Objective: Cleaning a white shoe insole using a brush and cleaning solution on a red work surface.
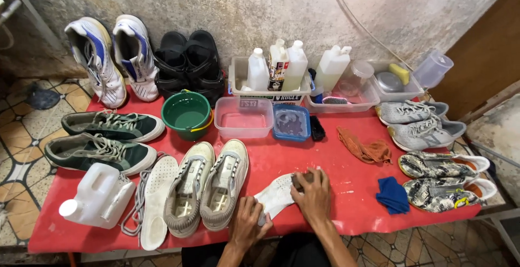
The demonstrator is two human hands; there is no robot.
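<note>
My red worktop (303, 161): shoe pairs along both sides, green bucket (187, 114), clear tubs, orange rag (366, 148), blue cloth (392, 195), white jug (97, 196).

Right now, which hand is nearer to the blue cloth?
Right. The right hand presses on the white insole, just left of the blue cloth; the left hand lies farther left, at the insole's near end.

Twelve shoes stand in six pairs: white-and-blue trainers (111, 58) and black sandals (188, 64) at eleven o'clock, green sneakers (103, 139) at nine, cream laceless shoes (208, 188) at seven, grey trainers (420, 123) and patterned sneakers (444, 177) at three. Four white bottles (279, 66) stand at twelve and one white jug (97, 196) lies at eight. There are one green bucket (187, 114), two cloths, orange (365, 148) and blue (392, 195), and two white insoles (157, 199).
</note>
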